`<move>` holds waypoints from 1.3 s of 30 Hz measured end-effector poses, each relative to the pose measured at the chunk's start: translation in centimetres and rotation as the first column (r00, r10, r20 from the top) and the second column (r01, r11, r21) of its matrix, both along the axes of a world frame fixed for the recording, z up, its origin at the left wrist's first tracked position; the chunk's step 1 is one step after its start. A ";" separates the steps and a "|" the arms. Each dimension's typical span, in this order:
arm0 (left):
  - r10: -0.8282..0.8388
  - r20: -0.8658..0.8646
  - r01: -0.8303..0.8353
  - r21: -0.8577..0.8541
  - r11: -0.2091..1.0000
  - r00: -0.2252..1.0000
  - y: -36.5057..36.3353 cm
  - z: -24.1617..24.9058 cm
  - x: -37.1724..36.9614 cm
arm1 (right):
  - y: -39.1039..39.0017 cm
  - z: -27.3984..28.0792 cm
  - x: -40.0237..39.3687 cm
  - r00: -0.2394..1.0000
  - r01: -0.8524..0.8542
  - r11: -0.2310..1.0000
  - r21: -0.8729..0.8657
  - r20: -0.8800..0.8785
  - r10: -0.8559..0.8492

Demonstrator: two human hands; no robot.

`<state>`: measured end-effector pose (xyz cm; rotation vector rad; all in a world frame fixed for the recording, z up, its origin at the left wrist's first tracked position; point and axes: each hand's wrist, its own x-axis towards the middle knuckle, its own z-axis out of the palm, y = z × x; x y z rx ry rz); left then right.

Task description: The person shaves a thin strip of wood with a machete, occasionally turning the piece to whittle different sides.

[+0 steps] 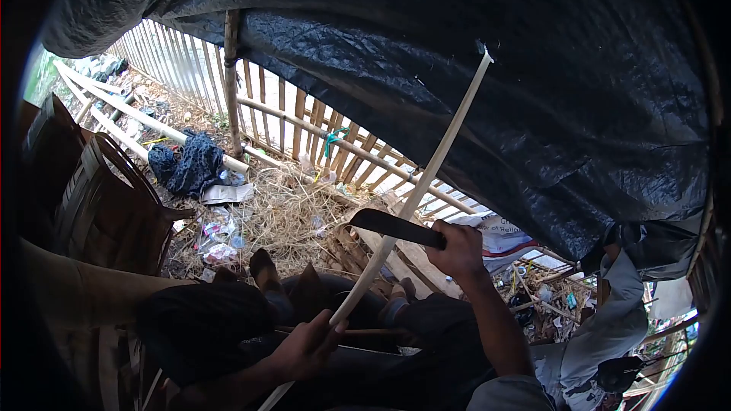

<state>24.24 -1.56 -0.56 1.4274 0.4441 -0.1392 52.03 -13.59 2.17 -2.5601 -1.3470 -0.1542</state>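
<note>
A long, pale bamboo strip (434,164) slants from the lower middle up to the right, in front of a black tarp. My left hand (308,346) is closed around its lower part, above my lap. In my right hand (457,250) is the handle of a machete (392,226) with a dark, broad blade. The blade points left and crosses the strip about midway along it, overlapping it in this view. Below the strip are my dark-clothed legs and feet.
The black tarp (533,129) hangs overhead and to the right. A bamboo slat fence (316,118) runs behind. Shavings (282,213) and litter cover the ground. Bamboo poles (129,110), a dark cloth bundle (186,164) and woven baskets (114,205) are at left; a printed sack (499,236) at right.
</note>
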 end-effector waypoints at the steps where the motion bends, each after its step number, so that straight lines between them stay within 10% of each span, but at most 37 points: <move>1: -0.004 0.003 0.004 -0.002 1.000 1.000 0.0 0.0 0.0 | -0.4 -0.3 0.1 1.000 0.004 1.000 -0.002 0.003 -0.004; 17: -0.042 -0.014 0.044 0.237 0.971 0.999 -0.3 -0.1 0.1 | -1.3 -1.6 2.5 0.995 0.102 0.992 -0.070 0.011 -0.102; 20: -0.043 0.012 0.039 0.234 0.971 0.999 -0.5 -0.1 -0.4 | -1.0 -2.0 4.7 0.933 0.323 0.944 -0.069 -0.142 -0.329; 23: -0.055 0.028 0.047 0.233 0.971 0.998 -0.4 -0.3 -1.7 | -5.0 -2.1 10.7 0.903 0.409 0.909 0.083 0.109 -0.416; 29: -0.031 0.028 0.028 0.082 0.996 0.999 0.3 -0.4 -0.6 | -8.1 -4.3 12.7 0.832 0.544 0.833 0.099 -0.194 -0.521; 35: -0.040 0.012 0.040 0.026 0.999 0.999 0.2 -0.6 -0.6 | -5.1 -1.1 7.1 0.982 -0.113 0.984 0.140 -0.137 0.132; 39: -0.029 0.030 0.028 0.030 0.999 0.999 -0.1 -0.9 -0.8 | -3.0 -1.1 4.8 0.970 -0.229 0.968 0.104 -0.052 0.235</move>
